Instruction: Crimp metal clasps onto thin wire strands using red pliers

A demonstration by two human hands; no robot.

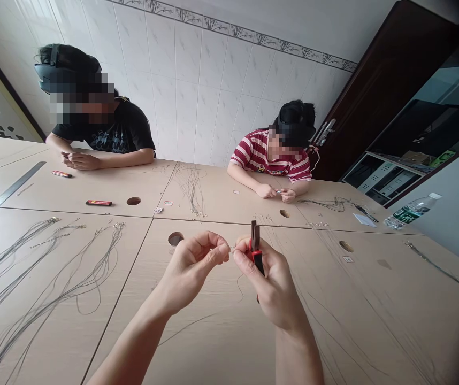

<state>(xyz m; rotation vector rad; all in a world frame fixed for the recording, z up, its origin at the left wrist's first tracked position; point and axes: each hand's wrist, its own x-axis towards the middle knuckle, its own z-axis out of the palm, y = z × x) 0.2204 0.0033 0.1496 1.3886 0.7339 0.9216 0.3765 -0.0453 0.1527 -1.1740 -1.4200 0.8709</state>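
My left hand is closed in a pinch, thumb against forefinger, on something too small to make out. Close beside it, my right hand grips a pair of pliers with red and black handles, the dark jaws pointing up. Thumb and forefinger of the right hand also pinch together near the left fingertips, where a tiny pale bit shows between the hands. A thin cord hangs below the fingers, and another strand lies on the table beneath.
Bundles of thin dark cords lie on the table at left, with more strands at right. Two people sit opposite. Also about are a steel ruler, red-and-black lighters, round table holes and a water bottle.
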